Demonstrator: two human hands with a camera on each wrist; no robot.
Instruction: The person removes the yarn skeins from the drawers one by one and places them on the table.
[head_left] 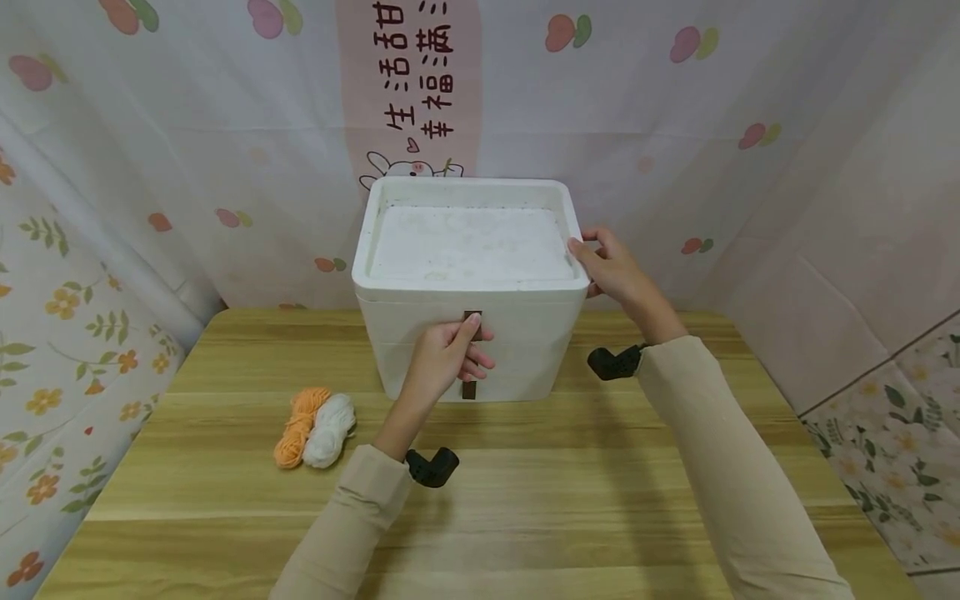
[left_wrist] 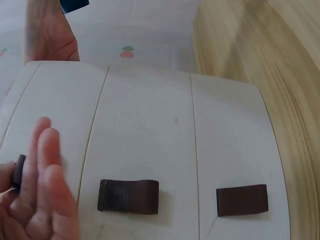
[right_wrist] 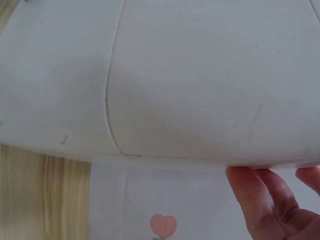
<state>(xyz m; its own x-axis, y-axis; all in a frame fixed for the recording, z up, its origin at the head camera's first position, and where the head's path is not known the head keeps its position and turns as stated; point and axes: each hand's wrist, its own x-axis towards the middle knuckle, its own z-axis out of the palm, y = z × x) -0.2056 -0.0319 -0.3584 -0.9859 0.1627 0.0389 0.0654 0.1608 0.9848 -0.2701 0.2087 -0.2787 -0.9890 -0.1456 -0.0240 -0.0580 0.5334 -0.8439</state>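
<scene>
A white drawer box (head_left: 467,296) with a raised rim and a recessed top stands on the table. Brown pull tabs run down its front; the middle tab (left_wrist: 129,196) and the bottom tab (left_wrist: 242,200) show fully in the left wrist view. My left hand (head_left: 450,354) pinches the topmost tab (head_left: 472,320) between thumb and fingers. At the upper right corner, my right hand (head_left: 611,271) holds the box, thumb on the rim and fingers round its back side. In the right wrist view those fingertips (right_wrist: 245,182) lie against the box edge.
Left of the box, an orange yarn skein (head_left: 302,427) and a white yarn skein (head_left: 330,430) lie side by side on the wooden table (head_left: 540,500). A printed curtain (head_left: 630,125) hangs close behind the box. Dark wrist cameras (head_left: 432,468) stick out beside both sleeves.
</scene>
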